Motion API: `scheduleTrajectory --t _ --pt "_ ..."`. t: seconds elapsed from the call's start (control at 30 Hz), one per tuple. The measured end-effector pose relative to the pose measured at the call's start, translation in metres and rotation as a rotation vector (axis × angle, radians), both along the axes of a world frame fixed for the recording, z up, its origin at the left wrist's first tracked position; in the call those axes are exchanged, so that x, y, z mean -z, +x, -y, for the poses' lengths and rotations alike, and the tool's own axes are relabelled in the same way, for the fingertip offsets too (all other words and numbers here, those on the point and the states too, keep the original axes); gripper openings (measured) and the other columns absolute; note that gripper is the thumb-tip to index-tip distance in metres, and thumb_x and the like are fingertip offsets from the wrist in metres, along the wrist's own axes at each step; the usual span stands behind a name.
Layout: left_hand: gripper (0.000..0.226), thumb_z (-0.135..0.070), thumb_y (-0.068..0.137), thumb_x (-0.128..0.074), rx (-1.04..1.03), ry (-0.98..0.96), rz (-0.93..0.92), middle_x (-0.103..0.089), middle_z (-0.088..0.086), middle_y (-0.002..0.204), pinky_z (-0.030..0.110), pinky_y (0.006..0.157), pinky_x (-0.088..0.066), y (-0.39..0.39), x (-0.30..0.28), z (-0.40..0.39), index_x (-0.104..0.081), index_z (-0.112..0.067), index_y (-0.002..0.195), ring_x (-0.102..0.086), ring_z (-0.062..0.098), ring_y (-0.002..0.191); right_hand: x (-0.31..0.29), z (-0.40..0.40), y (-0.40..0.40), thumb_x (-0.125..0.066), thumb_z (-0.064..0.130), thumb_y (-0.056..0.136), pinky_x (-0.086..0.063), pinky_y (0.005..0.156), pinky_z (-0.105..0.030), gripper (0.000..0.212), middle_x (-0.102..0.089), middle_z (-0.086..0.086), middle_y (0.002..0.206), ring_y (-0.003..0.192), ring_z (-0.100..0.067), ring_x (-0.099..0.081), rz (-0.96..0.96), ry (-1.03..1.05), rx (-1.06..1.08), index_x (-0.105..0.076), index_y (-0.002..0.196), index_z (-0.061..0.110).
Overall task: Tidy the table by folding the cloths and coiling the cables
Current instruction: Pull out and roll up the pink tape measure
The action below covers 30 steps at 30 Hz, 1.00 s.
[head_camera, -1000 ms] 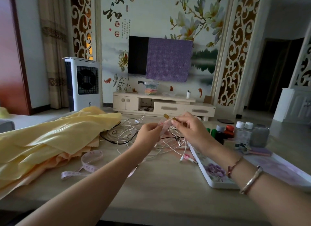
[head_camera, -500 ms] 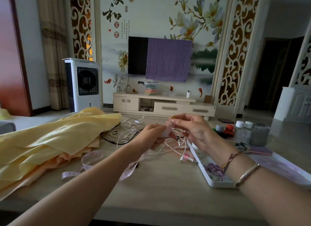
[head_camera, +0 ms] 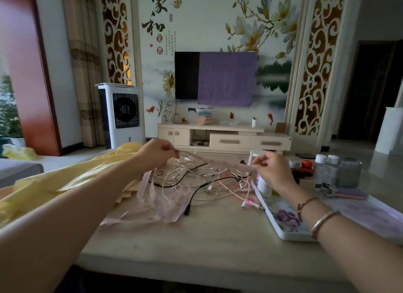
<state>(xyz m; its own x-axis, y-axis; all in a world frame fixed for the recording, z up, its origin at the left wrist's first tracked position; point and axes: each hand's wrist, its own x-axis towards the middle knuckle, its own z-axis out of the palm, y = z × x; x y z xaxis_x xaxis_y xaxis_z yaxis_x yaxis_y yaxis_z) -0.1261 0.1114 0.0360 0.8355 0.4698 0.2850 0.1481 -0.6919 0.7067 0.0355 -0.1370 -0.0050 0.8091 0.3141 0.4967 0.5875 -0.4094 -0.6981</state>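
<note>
Head view. Both hands are raised above the counter [head_camera: 196, 244] with a pink measuring tape [head_camera: 218, 163] stretched between them. The left hand [head_camera: 158, 154] has its grip clenched on one part of the tape, fingers curled and pinching it; the right hand [head_camera: 272, 170] pinches the tape near its end between thumb and fingers. From the left hand the tape falls to the counter and lies in loose, blurred loops [head_camera: 161, 199] in front of the cables. The tangle of white and black cables [head_camera: 209, 181] lies uncoiled on the counter, below and between the two hands, with a black plug [head_camera: 186, 212] at its near edge and a pink connector [head_camera: 248, 202] toward the tray. A yellow cloth [head_camera: 72, 177] lies in an unfolded heap on the left side of the counter, partly under the left forearm. A white tray with a purple flower print [head_camera: 283, 223] sits to the right, under the right wrist, which wears a bracelet [head_camera: 322, 220]. Clear bottles with white caps [head_camera: 326, 173] stand beyond the tray.
</note>
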Motion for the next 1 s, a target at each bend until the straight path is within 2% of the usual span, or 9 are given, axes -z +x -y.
scheduleTrajectory --t 0.1,0.23,0.4,0.47,0.57,0.67,0.8,0.93,1.0 --pt "0.019 -0.021 0.095 -0.056 0.052 0.009 0.097 -0.059 -0.003 0.08 0.016 0.051 -0.034 0.009 -0.027 0.016 -0.066 -0.017 0.079 -0.043 0.007 0.055 0.0 -0.011 -0.009 -0.064 0.01 0.084 -0.047 0.063 -0.022 0.014 -0.062 0.003 0.09 0.082 -0.018 -0.061 0.092 -0.189 -0.047 -0.056 0.089 0.019" --pt "0.019 -0.023 0.094 -0.056 0.123 0.133 0.063 -0.053 -0.002 0.075 0.02 0.053 -0.033 0.023 -0.053 0.048 -0.066 -0.006 0.095 -0.045 0.008 0.062 -0.029 -0.036 -0.034 -0.061 0.01 0.079 -0.044 0.072 -0.018 0.055 -0.049 0.0 0.131 0.104 -0.016 -0.057 -0.172 -0.105 -0.369 -0.041 0.131 0.014" --pt "0.02 0.001 0.088 -0.052 0.207 0.166 0.046 -0.06 0.01 0.094 0.031 0.074 -0.044 0.031 -0.066 0.077 -0.062 -0.016 0.089 -0.052 0.018 0.079 -0.055 -0.054 -0.061 -0.065 0.015 0.081 -0.028 0.112 -0.041 0.045 -0.064 -0.01 0.116 0.115 -0.021 -0.055 -0.437 0.101 -0.728 -0.051 0.122 0.002" --pt "0.027 0.006 0.086 -0.05 0.208 0.179 0.067 -0.062 0.012 0.102 0.034 0.076 -0.047 0.033 -0.067 0.08 -0.061 -0.016 0.096 -0.055 0.021 0.083 -0.058 -0.058 -0.064 -0.048 -0.002 0.092 -0.037 0.106 -0.044 0.015 -0.067 -0.01 0.084 0.091 -0.023 -0.062 -0.477 0.178 -0.758 -0.057 0.104 0.0" --pt "0.027 0.004 0.086 -0.052 0.191 0.162 0.118 -0.057 0.006 0.086 0.031 0.069 -0.044 0.032 -0.071 0.076 -0.061 -0.018 0.098 -0.052 0.02 0.078 -0.062 -0.058 -0.07 -0.034 -0.004 0.095 -0.053 0.072 -0.035 0.029 -0.038 -0.003 0.058 0.054 -0.015 -0.039 -0.583 0.275 -0.761 -0.053 0.075 0.004" --pt "0.023 -0.001 0.085 -0.06 0.153 0.12 0.165 -0.053 0.0 0.078 0.024 0.06 -0.043 0.031 -0.073 0.068 -0.058 -0.023 0.091 -0.051 0.014 0.069 -0.062 -0.055 -0.073 -0.029 0.001 0.093 -0.04 0.04 -0.024 0.03 -0.027 0.002 0.051 0.041 -0.011 -0.025 -0.575 0.268 -0.669 -0.042 0.068 0.013" --pt "0.011 -0.01 0.089 -0.063 0.065 -0.147 0.226 -0.061 0.002 0.087 0.03 0.066 -0.058 0.034 -0.073 0.06 -0.059 -0.02 0.089 -0.06 0.009 0.061 -0.056 -0.05 -0.069 -0.029 0.004 0.088 -0.016 0.037 -0.017 0.028 -0.029 0.006 0.047 0.041 -0.01 -0.02 -0.55 0.229 -0.579 -0.039 0.067 0.017" --pt "0.013 -0.008 0.095 -0.05 0.031 -0.374 0.253 -0.05 0.001 0.075 0.038 0.074 -0.06 0.035 -0.081 0.063 -0.063 -0.012 0.096 -0.048 0.01 0.057 -0.058 -0.05 -0.058 -0.043 0.011 0.091 -0.022 0.033 -0.017 0.006 -0.037 0.005 0.056 0.042 -0.007 -0.024 -0.488 0.151 -0.558 -0.048 0.09 0.014" --pt "0.024 -0.001 0.096 -0.041 0.079 -0.441 0.291 -0.043 0.001 0.071 0.027 0.057 -0.053 0.036 -0.088 0.07 -0.063 -0.01 0.091 -0.038 0.009 0.056 -0.058 -0.051 -0.052 -0.053 0.026 0.092 -0.026 0.036 -0.015 0.014 -0.043 0.002 0.072 0.048 -0.005 -0.029 -0.453 0.092 -0.571 -0.048 0.102 0.018"
